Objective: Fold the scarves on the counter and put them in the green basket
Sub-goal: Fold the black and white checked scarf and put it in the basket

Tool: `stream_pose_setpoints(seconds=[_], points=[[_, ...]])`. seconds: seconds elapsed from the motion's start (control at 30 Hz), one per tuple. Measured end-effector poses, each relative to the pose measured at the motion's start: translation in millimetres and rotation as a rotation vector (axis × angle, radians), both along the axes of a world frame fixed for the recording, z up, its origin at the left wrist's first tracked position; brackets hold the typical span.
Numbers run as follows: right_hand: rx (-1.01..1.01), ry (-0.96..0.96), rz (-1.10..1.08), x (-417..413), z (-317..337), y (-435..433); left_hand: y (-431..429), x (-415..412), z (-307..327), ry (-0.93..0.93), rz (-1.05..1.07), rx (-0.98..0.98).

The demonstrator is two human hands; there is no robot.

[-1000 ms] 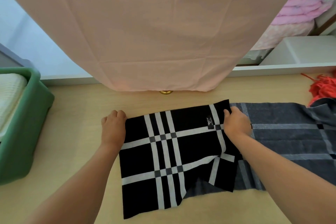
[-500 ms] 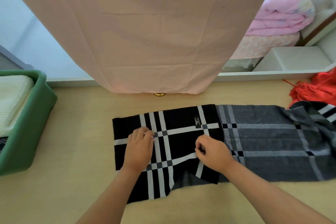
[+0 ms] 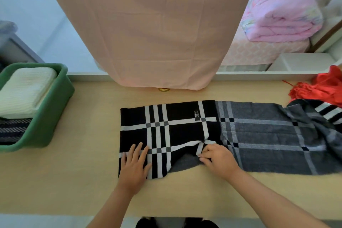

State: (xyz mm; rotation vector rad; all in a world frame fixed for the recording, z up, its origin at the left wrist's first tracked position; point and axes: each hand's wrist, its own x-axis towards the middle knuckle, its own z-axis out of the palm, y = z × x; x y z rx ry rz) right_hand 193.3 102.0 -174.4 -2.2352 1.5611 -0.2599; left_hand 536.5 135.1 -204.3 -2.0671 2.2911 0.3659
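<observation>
**Head view: progress**

- The plaid scarf [image 3: 185, 131] lies on the bench [image 3: 83, 181], well apart from the green basket [image 3: 53, 109] at the left.
- Its left end is turned over once, so the black-and-white face lies on the grey reverse. The remainder runs flat to the right and bunches near the frame edge.
- The near edge of the turned-over layer is uneven, and a grey patch shows below it.
- Left hand [image 3: 134, 163]: fingers straight and released, pressing the near-left part of the black layer flat.
- Right hand [image 3: 218, 159]: fingers curled, pinching the creased near-right corner of that layer.
- Judgement: the first fold is being squared up. The further folds and the transfer to the basket are not yet done.
- The basket holds a folded cream item [image 3: 26, 90] and a dark striped item [image 3: 13, 129]. These are probably finished pieces.
- A red scarf [image 3: 322, 87] lies crumpled and unfolded at the far right of the bench.

**Head view: limits**

- The frame cuts off the left of the basket, so its full contents cannot be counted.
- The bunched end shows black-and-white stripes. Whether they belong to the plaid scarf or to a separate one cannot be told.
- The red scarf is cut off at the right edge.
- A hanging peach cloth [image 3: 148, 24] hides the back of the bench. Only a small gold object [image 3: 163, 89] shows under its hem.
- The right thumb is not visible.
</observation>
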Motion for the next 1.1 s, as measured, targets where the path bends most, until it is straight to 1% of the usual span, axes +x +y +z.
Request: stream_pose_setpoints(seconds=[0.07, 0.13, 0.23, 0.27, 0.33, 0.4, 0.43, 0.57, 0.63, 0.7, 0.73, 0.8, 0.87, 0.93, 1.0, 1.03, 1.1], points=[[0.076, -0.021, 0.002, -4.0, 7.5, -2.3, -1.8, 6.8, -0.6, -0.042, -0.038, 0.030], [0.094, 0.033, 0.040, -8.9, 16.3, -4.7, -5.0, 13.5, -0.9, -0.071, -0.057, 0.046], [-0.023, 0.192, 0.066, -22.6, 23.8, -3.7, -8.3, 24.1, -1.6, -0.076, -0.073, 0.056], [-0.033, 0.237, 0.077, -26.7, 26.0, -0.4, -8.8, 27.3, -0.8, -0.076, -0.075, 0.063], [0.006, 0.404, 0.135, -27.6, 29.3, 7.9, -8.6, 30.1, 2.0, -0.079, -0.077, 0.076], [0.079, 0.502, 0.137, -19.9, 29.3, 17.0, -7.9, 30.3, 3.5, -0.081, -0.091, 0.082], [0.109, 0.487, 0.089, -13.5, 28.8, 19.5, -7.9, 30.3, 3.9, -0.084, -0.099, 0.085], [-0.025, 0.222, -0.103, 18.4, 30.8, 24.6, -10.3, 35.6, 8.2, -0.090, -0.100, 0.130], [0.058, 0.173, -0.105, 32.7, 30.5, 26.6, -13.5, 41.0, 17.1, -0.094, -0.065, 0.144], [0.197, 0.180, -0.080, 45.6, 30.0, 29.6, -17.2, 50.7, 27.0, -0.112, -0.003, 0.163], [0.223, 0.171, -0.066, 51.6, 29.4, 32.1, -19.1, 56.7, 32.1, -0.124, 0.033, 0.162], [0.208, 0.128, -0.033, 64.5, 25.6, 38.2, -22.9, 70.1, 39.5, -0.160, 0.099, 0.145], [0.229, 0.059, -0.010, 80.7, 23.6, 42.3, -26.5, 80.7, 45.1, -0.251, 0.138, 0.146], [0.242, -0.037, -0.045, 96.0, 23.4, 41.1, -29.2, 84.7, 50.5, -0.342, 0.170, 0.155], [0.184, -0.114, -0.195, 106.9, 22.3, 34.8, -31.3, 81.8, 54.9, -0.385, 0.182, 0.142], [0.155, -0.113, -0.309, 109.7, 22.4, 30.3, -32.9, 77.8, 56.1, -0.366, 0.158, 0.104], [0.189, -0.010, -0.530, 110.6, 25.5, 20.8, -36.2, 65.0, 51.8, -0.225, 0.023, 0.007]])
